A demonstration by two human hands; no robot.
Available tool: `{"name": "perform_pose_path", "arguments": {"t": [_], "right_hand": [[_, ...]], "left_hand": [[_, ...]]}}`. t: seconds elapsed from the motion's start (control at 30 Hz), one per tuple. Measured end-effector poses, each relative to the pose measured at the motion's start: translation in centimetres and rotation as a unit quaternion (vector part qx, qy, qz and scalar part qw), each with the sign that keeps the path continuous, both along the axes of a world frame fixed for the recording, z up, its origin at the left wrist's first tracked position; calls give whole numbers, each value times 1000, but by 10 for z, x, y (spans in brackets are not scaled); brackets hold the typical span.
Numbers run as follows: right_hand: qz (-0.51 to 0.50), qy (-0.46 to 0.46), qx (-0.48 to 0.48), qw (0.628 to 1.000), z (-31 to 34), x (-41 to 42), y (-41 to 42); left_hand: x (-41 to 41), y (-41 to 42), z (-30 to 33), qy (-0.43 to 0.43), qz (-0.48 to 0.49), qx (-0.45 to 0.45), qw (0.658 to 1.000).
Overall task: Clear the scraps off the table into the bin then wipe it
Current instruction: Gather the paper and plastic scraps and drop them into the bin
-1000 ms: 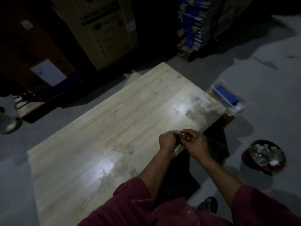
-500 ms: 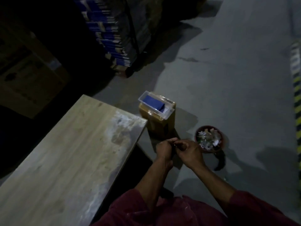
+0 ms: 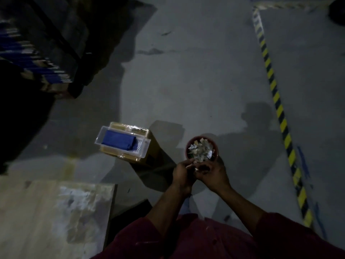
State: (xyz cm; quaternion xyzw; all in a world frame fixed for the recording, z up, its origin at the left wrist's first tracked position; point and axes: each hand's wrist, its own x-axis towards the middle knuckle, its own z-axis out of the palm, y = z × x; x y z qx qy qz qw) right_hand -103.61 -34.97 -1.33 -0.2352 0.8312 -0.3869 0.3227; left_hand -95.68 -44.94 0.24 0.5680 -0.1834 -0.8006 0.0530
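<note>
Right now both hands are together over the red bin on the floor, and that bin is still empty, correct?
Not quite. The head view shows both hands, left hand and right hand, together at the near rim of the red bin on the floor, but the bin is not empty: it is piled with pale scraps.

The view has swung away from the pale wooden counter (image 3: 52,219), now only at the lower left of the frame. Both hands, left hand (image 3: 182,174) and right hand (image 3: 212,174), have moved off it and now sit at the near rim of the round dark-red bin (image 3: 216,146) of paper scraps (image 3: 200,151), lower centre.
</note>
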Motion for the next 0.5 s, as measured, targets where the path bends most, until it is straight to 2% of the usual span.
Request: {"name": "perform_pose_path", "arguments": {"t": [0.13, 0.27, 0.5], "right_hand": [[-27, -28, 38, 999, -21, -42, -29], [-90, -60, 73, 991, -73, -81, -57], [-149, -98, 120, 977, -231, -142, -93]], "left_hand": [[-47, -40, -28, -24, -45, 24, 998], [-92, -76, -79, -50, -66, 52, 995], [-152, -109, -244, -112, -75, 42, 990]]}}
